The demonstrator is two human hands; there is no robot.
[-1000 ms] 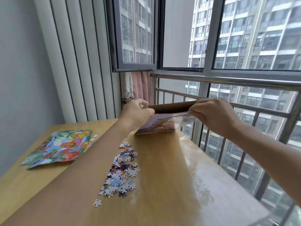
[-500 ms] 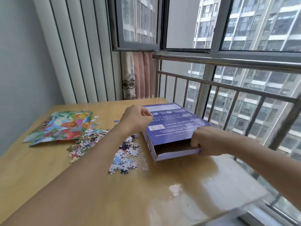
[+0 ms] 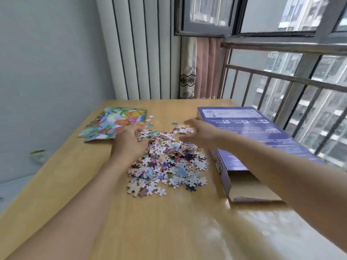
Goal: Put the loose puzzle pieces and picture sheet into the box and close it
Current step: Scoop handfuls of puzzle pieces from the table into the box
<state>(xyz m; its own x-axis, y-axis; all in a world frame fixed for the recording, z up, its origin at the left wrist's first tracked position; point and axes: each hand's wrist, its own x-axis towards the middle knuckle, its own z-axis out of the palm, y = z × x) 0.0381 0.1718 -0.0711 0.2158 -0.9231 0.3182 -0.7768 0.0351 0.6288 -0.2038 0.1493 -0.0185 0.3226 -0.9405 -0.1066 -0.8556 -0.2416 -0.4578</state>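
Note:
A heap of loose puzzle pieces (image 3: 167, 162) lies in the middle of the wooden table (image 3: 169, 231). The colourful picture sheet (image 3: 114, 122) lies flat at the far left. The purple box (image 3: 249, 132) rests flat on the right, its near end open with brown cardboard inside showing. My left hand (image 3: 129, 143) rests on the left edge of the heap, fingers spread. My right hand (image 3: 201, 132), blurred, hovers over the heap's far right side with fingers apart, holding nothing.
A metal railing (image 3: 281, 79) and windows run along the table's right and far side. A curtain (image 3: 199, 68) hangs at the back corner, beside a ribbed white wall panel. A small green and white object (image 3: 38, 156) lies on the floor to the left.
Both hands have let go of the box, which now lies flat on the right. They have moved left onto the heap of pieces. The camera has tilted down.

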